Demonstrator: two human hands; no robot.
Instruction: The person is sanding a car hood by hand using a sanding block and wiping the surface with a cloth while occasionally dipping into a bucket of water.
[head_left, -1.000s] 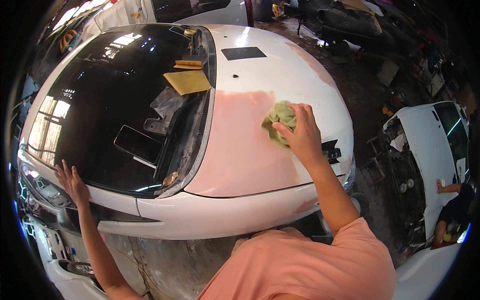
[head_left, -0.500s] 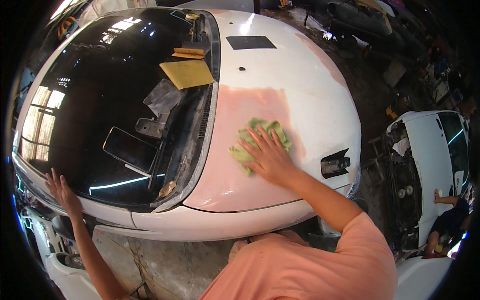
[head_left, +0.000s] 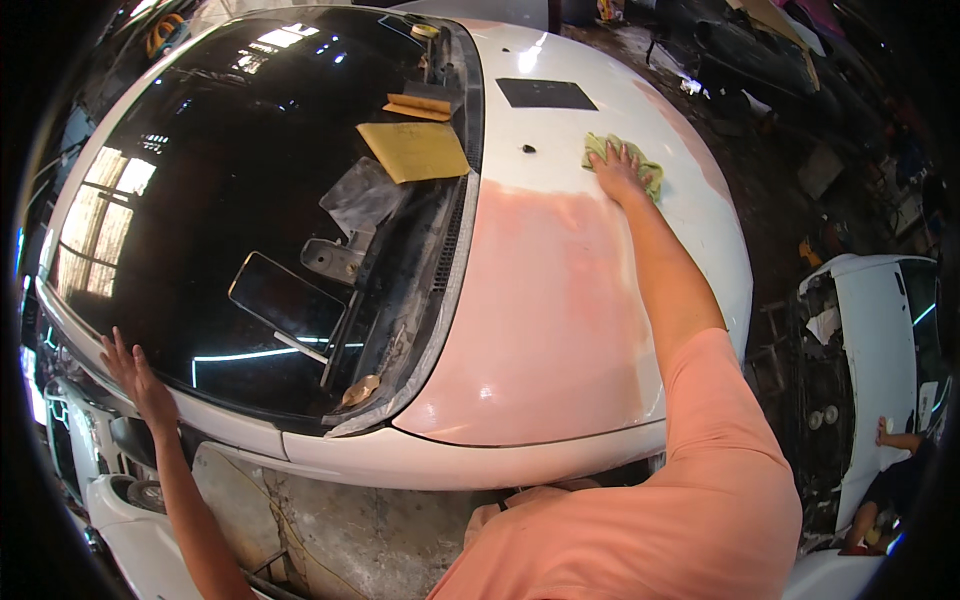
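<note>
A white car's hood (head_left: 675, 280) with a large pinkish, dull patch (head_left: 560, 310) lies before me. My right hand (head_left: 620, 175) grips a crumpled yellow-green cloth (head_left: 650, 172), pressing it onto the white surface beyond the patch. The fingers bend over the cloth's upper part. At the near left, my left hand (head_left: 142, 385) rests open at the lower edge of the dark windshield (head_left: 250, 200), fingers apart and nothing in them.
On the windshield lie a phone (head_left: 287, 298), yellow sandpaper (head_left: 415, 150) and a grey bracket (head_left: 333, 260). A dark sheet (head_left: 546, 94) sits on the hood's far part. Another white car (head_left: 880, 350) stands at right, with a person (head_left: 895, 480) beside it.
My right hand has slid the cloth from the pink patch away from me and to the right, arm stretched further. My left hand stays at the windshield edge. The whole view has shifted slightly.
</note>
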